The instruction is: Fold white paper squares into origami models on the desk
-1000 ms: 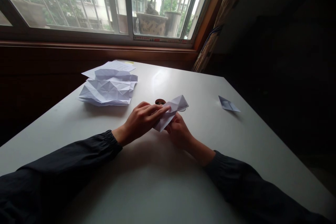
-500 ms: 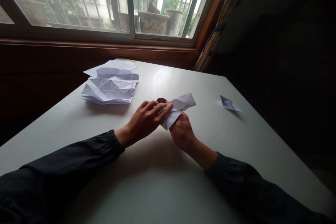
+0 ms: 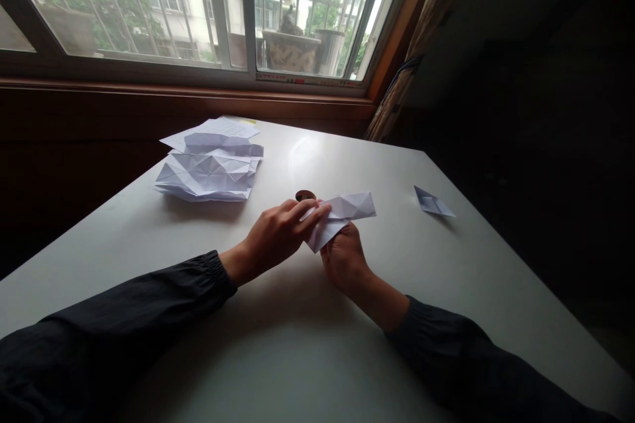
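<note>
A creased, folded sheet of white paper (image 3: 342,210) is held between my two hands above the table. My left hand (image 3: 278,230) grips its left end, fingers lying over the top. From below and to the right, my right hand (image 3: 344,258) holds the lower edge, its fingertips hidden behind the paper. One strip of the paper sticks out to the right, past my right hand, and a pointed corner hangs down between the hands.
On the white table (image 3: 307,357), a stack of creased paper sheets (image 3: 211,168) lies at the back left. A small folded paper piece (image 3: 433,201) rests at the right. Just behind my left hand is a round brown hole (image 3: 305,195). A barred window (image 3: 297,13) stands beyond the table.
The paper's right strip has swung downward and now lies more level. Both hands keep their hold with little movement; the whole view has shifted slightly.
</note>
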The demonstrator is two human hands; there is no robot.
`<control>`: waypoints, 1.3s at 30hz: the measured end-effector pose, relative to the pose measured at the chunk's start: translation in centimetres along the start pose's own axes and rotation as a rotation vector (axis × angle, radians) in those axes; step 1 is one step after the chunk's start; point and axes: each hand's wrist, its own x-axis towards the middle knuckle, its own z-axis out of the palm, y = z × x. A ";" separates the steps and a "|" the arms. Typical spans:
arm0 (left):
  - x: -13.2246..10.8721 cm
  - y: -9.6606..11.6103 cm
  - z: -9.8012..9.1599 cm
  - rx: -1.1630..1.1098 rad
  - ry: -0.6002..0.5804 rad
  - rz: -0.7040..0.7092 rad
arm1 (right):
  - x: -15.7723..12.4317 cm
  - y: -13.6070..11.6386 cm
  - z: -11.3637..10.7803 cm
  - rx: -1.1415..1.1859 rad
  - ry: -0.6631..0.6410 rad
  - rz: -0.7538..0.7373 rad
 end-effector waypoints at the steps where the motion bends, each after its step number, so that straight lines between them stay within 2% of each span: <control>1: 0.0 -0.1 0.2 -0.020 0.011 -0.011 | 0.0 0.0 0.0 -0.010 0.003 -0.003; 8: 0.2 -1.2 1.6 -0.272 0.136 -0.142 | 1.0 0.0 -1.8 -0.178 0.035 -0.084; 12: 0.7 -1.2 1.3 -0.425 0.187 -0.317 | 1.9 -0.2 -2.9 -0.314 0.028 -0.121; 16: 1.3 -1.7 1.1 -0.481 0.228 -0.409 | 2.6 -0.6 -3.4 -0.415 0.032 -0.207; 21: 1.4 -3.2 2.6 -0.630 0.203 -0.533 | 4.2 -0.7 -4.6 -0.412 0.027 -0.179; 25: 1.0 -4.2 3.5 -0.751 0.204 -0.612 | 5.8 -0.6 -6.1 -0.465 0.138 -0.164; 29: 1.1 -5.1 2.5 -0.631 0.236 -0.555 | 7.4 -1.1 -7.7 -0.528 0.221 -0.177; 33: 1.0 -7.0 0.7 -0.336 0.167 -0.406 | 9.3 -2.1 -9.6 -0.607 0.256 -0.225; 36: 0.2 -8.7 -0.5 -0.263 0.132 -0.449 | 10.3 -2.6 -10.9 -0.655 0.284 -0.260; 39: -0.9 -10.1 -1.9 -0.304 0.096 -0.506 | 10.4 -2.8 -11.1 -0.698 0.241 -0.282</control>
